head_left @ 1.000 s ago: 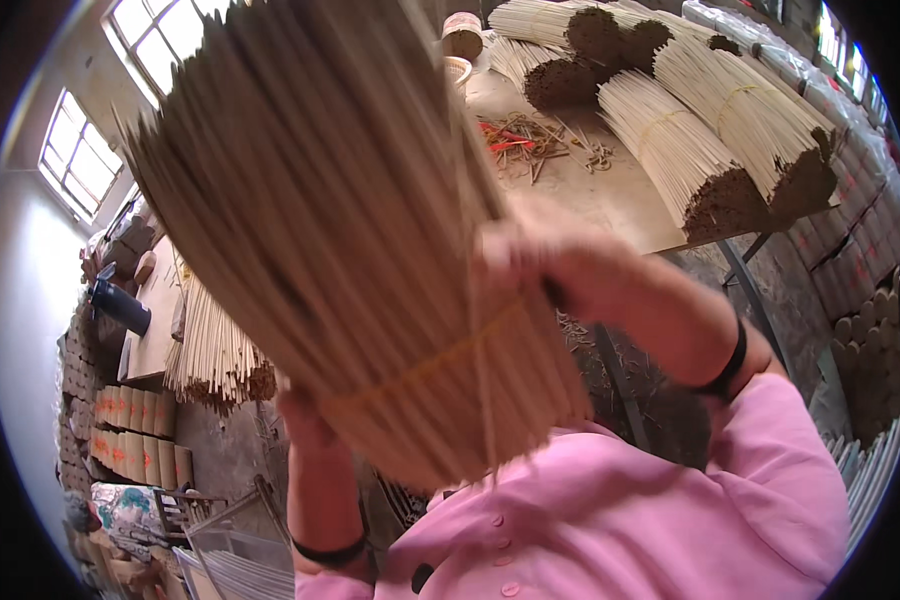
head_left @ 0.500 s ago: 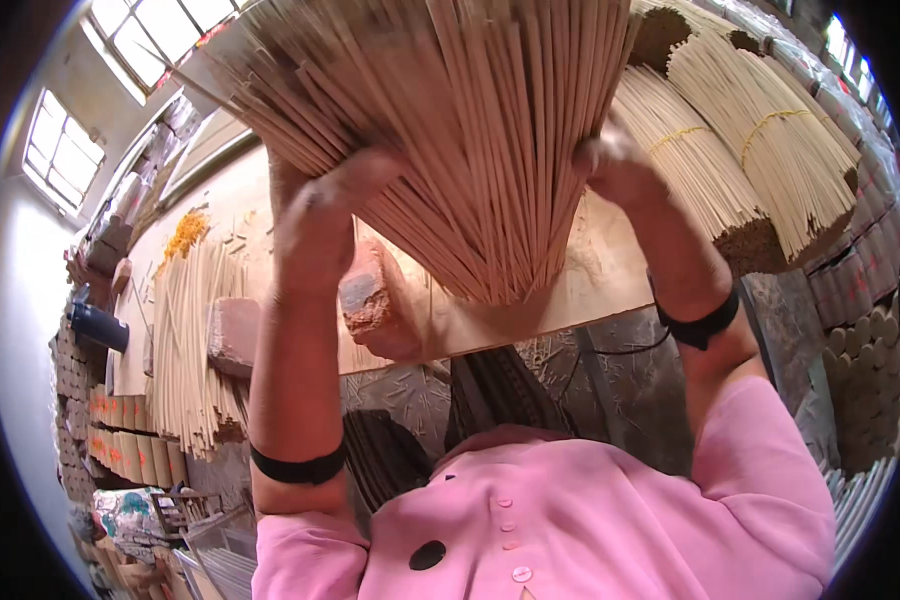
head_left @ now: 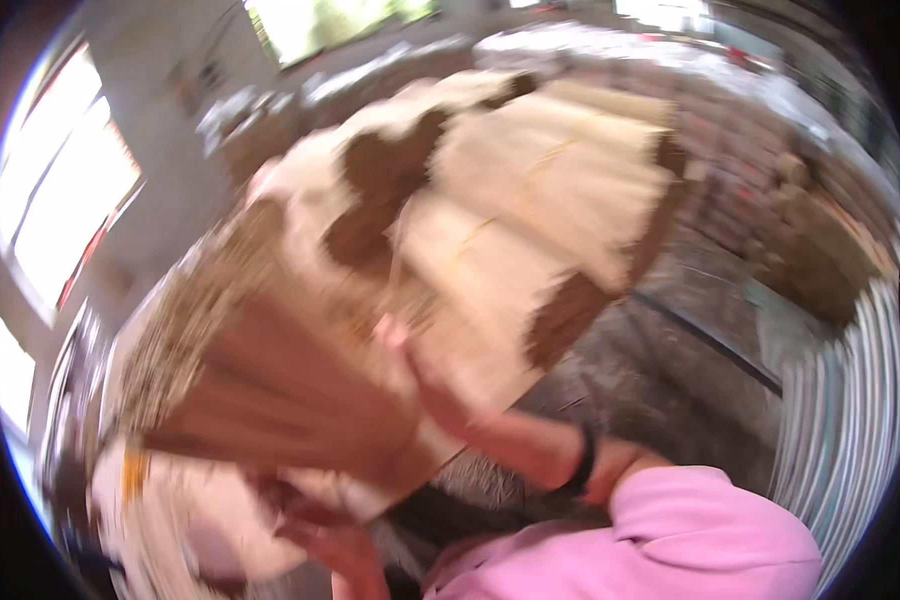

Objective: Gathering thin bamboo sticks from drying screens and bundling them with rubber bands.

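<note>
A large loose bundle of thin wooden sticks [head_left: 280, 390] leans over the table, its wide end fanned toward the far left and its narrow end toward me. My left hand [head_left: 310, 520] is against the bundle's near side, fingers curled at it and blurred. My right hand [head_left: 410, 360] is off the bundle, just to its right, fingertips pointing away from me. A thin pale strand [head_left: 396, 270] rises close by those fingertips; whether they hold it is too blurred to tell.
Tied stick bundles [head_left: 490, 250] with yellow bands lie stacked on the table [head_left: 500, 385] to the right. Loose sticks [head_left: 150, 540] lie at the near left beside a reddish brick [head_left: 210, 550]. Light-coloured rods [head_left: 850, 400] stand at the right. Wrapped stacks line the back.
The view has swung to the right and is blurred. My right hand has let go of the loose bundle, which now shows at the left with my left hand on it.
</note>
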